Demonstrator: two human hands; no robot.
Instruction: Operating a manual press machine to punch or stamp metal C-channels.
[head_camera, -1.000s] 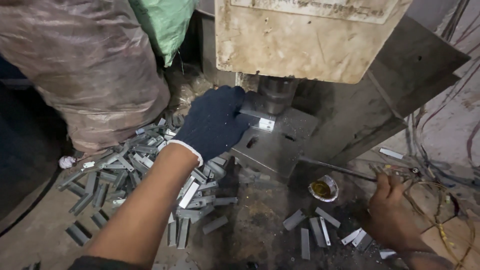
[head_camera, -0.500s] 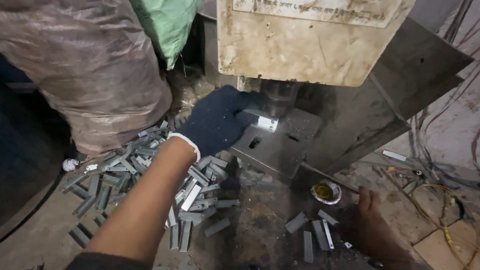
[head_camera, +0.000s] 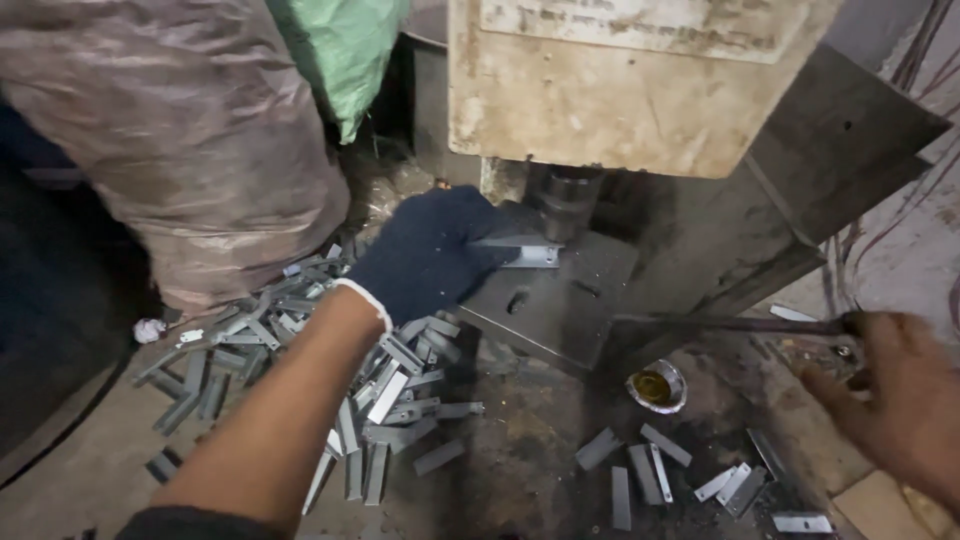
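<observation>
My left hand (head_camera: 430, 255), in a dark blue glove, pinches a small grey metal strip (head_camera: 525, 252) and holds it on the dark steel die block (head_camera: 560, 310) of a press. The round ram (head_camera: 565, 200) hangs just above the strip, under the worn cream press body (head_camera: 640, 90). My bare right hand (head_camera: 890, 400) is at the far right, its thumb and fingers at the end of a thin metal rod (head_camera: 720, 323) that runs out from the die block. Whether it grips the rod is unclear.
A heap of grey metal strips (head_camera: 290, 350) lies left of the block under my left forearm. Several loose strips (head_camera: 650, 465) lie in front, beside a small cup of yellow liquid (head_camera: 655, 387). A large plastic-wrapped sack (head_camera: 170, 130) and a green bag (head_camera: 345, 50) stand at left.
My right hand rose from the loose strips on the floor to the rod's end. My left hand stayed at the die block, sliding the strip under the ram.
</observation>
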